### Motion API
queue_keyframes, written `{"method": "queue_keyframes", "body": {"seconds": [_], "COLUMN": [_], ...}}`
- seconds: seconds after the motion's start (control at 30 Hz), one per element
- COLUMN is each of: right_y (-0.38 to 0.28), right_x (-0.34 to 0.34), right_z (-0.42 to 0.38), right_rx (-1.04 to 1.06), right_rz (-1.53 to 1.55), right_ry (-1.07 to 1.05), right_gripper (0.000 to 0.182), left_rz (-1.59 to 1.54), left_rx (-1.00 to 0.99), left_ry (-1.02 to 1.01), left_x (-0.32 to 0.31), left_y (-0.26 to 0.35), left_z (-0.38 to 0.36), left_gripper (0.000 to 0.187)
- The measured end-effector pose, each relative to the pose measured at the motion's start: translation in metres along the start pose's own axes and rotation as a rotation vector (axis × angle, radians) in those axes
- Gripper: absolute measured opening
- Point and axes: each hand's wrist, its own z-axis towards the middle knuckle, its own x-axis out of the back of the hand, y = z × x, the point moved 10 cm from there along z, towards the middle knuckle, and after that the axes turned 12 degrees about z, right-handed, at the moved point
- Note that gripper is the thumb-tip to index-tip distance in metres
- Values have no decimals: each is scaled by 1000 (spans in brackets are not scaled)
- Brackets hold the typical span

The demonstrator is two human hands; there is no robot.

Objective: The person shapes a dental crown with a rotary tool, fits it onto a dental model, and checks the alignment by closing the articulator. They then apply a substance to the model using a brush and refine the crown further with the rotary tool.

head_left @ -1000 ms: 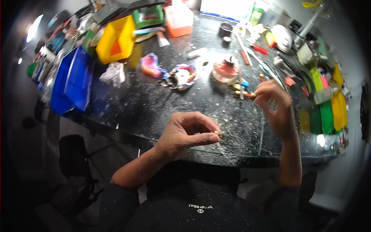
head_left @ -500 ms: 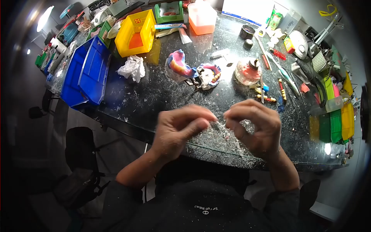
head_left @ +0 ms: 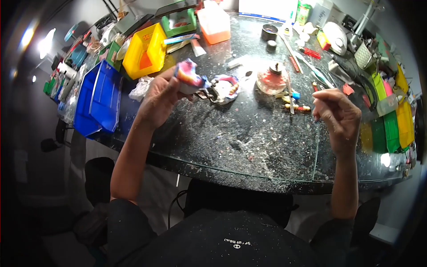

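Left hand [head_left: 160,100] grips the pink-and-blue dental model [head_left: 188,76], upper centre-left; right hand [head_left: 339,116], right of frame, curls, contents unclear. Yellow bin [head_left: 133,55] holds something orange-red. White debris covers the table's near edge [head_left: 249,175].

Black shirt [head_left: 231,227]: small white letters on the chest, upside down in this view, with a small round emblem [head_left: 236,246]; the word I cannot read surely.
Grey-white box [head_left: 322,16]: dark letters run along its side, too blurred for sure reading.
Yellow bin [head_left: 153,49]: small red mark inside, its form not clear.
White sheet [head_left: 262,8]: blue band at the lower edge, print on it too small.
Blue-and-white strip [head_left: 180,39]: any print is lost in blur.
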Motion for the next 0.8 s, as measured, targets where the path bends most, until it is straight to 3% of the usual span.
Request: {"method": "queue_keyframes", "body": {"seconds": [0.13,0.23,0.3,0.4,0.6,0.8], "right_y": [37,37,14,3,-26,-26], "right_x": [55,59,54,60,62,52], "right_z": [-4,-5,-7,-12,-26,-32], "right_rx": [-104,16,163,226,499,499], "right_rz": [-32,-214,-345,-433,-427,-571], "right_ry": [187,130,81,60,116,66], "right_gripper": [14,13,12,13,15,12], "left_rz": [293,482,538,619,770,902], "left_rx": [-62,-135,-135,-135,-159,-181], "left_ry": [135,231,184,151,73,51], "left_x": [-7,-19,-35,-57,-87,-88], "left_y": [44,65,68,62,47,46], "left_z": [29,65,88,113,131,132], "left_gripper": [57,57,60,63,67,65]}}
